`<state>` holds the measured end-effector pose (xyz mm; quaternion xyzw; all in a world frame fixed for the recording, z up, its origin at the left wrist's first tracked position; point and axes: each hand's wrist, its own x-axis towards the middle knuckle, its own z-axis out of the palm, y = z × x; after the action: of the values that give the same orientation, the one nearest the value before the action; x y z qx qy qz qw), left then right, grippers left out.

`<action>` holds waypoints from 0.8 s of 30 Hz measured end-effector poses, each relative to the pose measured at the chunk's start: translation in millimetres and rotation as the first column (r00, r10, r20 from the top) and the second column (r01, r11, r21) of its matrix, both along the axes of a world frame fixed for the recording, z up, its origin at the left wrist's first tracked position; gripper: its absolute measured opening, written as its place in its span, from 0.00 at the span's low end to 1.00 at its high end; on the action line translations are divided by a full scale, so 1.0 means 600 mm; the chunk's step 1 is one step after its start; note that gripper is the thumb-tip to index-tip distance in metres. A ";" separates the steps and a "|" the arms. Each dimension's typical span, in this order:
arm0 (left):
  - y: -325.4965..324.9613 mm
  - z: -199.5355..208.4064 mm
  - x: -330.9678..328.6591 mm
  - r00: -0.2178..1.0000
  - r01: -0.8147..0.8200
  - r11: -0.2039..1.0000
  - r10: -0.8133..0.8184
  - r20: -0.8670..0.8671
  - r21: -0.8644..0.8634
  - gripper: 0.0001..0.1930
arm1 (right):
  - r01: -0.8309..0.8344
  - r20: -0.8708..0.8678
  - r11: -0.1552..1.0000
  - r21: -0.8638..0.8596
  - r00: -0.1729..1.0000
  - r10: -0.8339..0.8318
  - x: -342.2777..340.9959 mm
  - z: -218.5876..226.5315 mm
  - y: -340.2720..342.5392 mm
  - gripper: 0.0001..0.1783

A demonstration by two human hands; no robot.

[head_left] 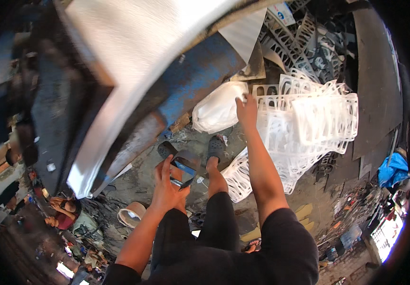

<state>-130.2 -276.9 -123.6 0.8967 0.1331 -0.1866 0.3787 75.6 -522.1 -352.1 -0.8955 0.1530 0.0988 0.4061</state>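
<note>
My left hand [165,186] is closed round a dark, curved metal band with a blue patch, which looks like a cutting die [189,164]. It is held in front of my legs. My right hand [246,113] reaches forward, fingers apart, at the right edge of a bulging white bag [218,108]; whether it touches the bag I cannot tell. Just right of that hand lies a heap of white sheets [304,118] punched with rows of elongated holes.
At the upper left a stack of white sheets [133,42] rests by a blue, worn metal machine part [190,76]. Grey punched offcuts [319,47] pile up at the back right. A pale bucket [132,213] stands left of my legs. Another person [64,213] sits far left.
</note>
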 end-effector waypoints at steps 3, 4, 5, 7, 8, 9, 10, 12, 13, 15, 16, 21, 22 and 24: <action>0.023 0.061 0.004 0.988 0.030 0.994 -0.046 -0.147 -0.108 0.54 | -0.332 0.008 0.870 0.363 0.935 0.354 -0.096 0.271 0.030 0.21; 0.033 0.084 0.011 0.982 0.040 0.983 -0.072 -0.177 -0.180 0.52 | -0.571 0.145 0.747 0.340 0.817 0.559 -0.120 0.362 0.048 0.25; 0.044 0.116 0.014 0.974 0.033 0.969 -0.085 -0.209 -0.243 0.51 | -0.776 0.274 0.561 0.289 0.628 0.728 -0.135 0.451 0.070 0.29; 0.062 0.204 0.036 0.938 0.216 0.943 -0.272 -0.214 -0.253 0.49 | -0.931 0.231 0.362 0.042 0.362 0.903 -0.140 0.590 0.107 0.35; 0.068 0.248 0.029 0.908 0.294 0.917 -0.355 -0.220 -0.269 0.48 | -0.969 0.174 0.231 -0.083 0.215 0.961 -0.151 0.643 0.125 0.38; 0.076 0.270 0.024 0.902 0.382 0.890 -0.417 -0.106 -0.249 0.46 | -0.988 0.120 0.153 -0.013 0.150 0.981 -0.156 0.678 0.141 0.40; 0.089 0.305 0.013 0.899 0.399 0.885 -0.429 -0.086 -0.241 0.46 | -0.995 0.066 0.078 0.061 0.082 0.994 -0.161 0.711 0.156 0.42; 0.117 0.382 0.006 0.883 0.447 0.862 -0.467 -0.037 -0.238 0.46 | -0.995 0.009 -0.006 0.095 -0.005 1.000 -0.173 0.771 0.187 0.42; 0.138 0.415 0.005 0.895 0.409 0.862 -0.443 -0.053 -0.300 0.45 | -0.998 0.012 -0.022 0.062 -0.021 1.000 -0.182 0.801 0.203 0.39; 0.183 0.457 0.001 0.925 0.369 0.846 -0.374 0.066 -0.385 0.43 | -0.999 0.020 0.006 0.049 0.007 1.000 -0.193 0.845 0.231 0.34; 0.212 0.474 -0.001 0.932 0.360 0.829 -0.341 0.123 -0.428 0.42 | -0.997 0.030 0.045 0.068 0.048 0.998 -0.200 0.866 0.245 0.31; 0.413 0.327 0.048 0.571 -0.530 0.566 0.789 0.228 -0.631 0.14 | -0.835 -0.075 0.385 0.393 0.388 0.919 -0.246 0.882 0.262 0.22; 0.442 0.272 0.062 0.503 -0.568 0.501 0.839 0.206 -0.653 0.15 | -0.794 -0.050 0.432 0.427 0.456 0.888 -0.258 0.888 0.274 0.22; 0.452 0.247 0.097 0.643 -0.635 0.629 0.752 0.144 -0.449 0.20 | -0.694 -0.012 0.526 0.491 0.599 0.801 -0.287 0.896 0.290 0.21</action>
<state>-72.2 -5.7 24.7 0.7054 0.3734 0.1024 0.5937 -96.4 -348.3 185.6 -0.7381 -0.2281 0.4018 0.4917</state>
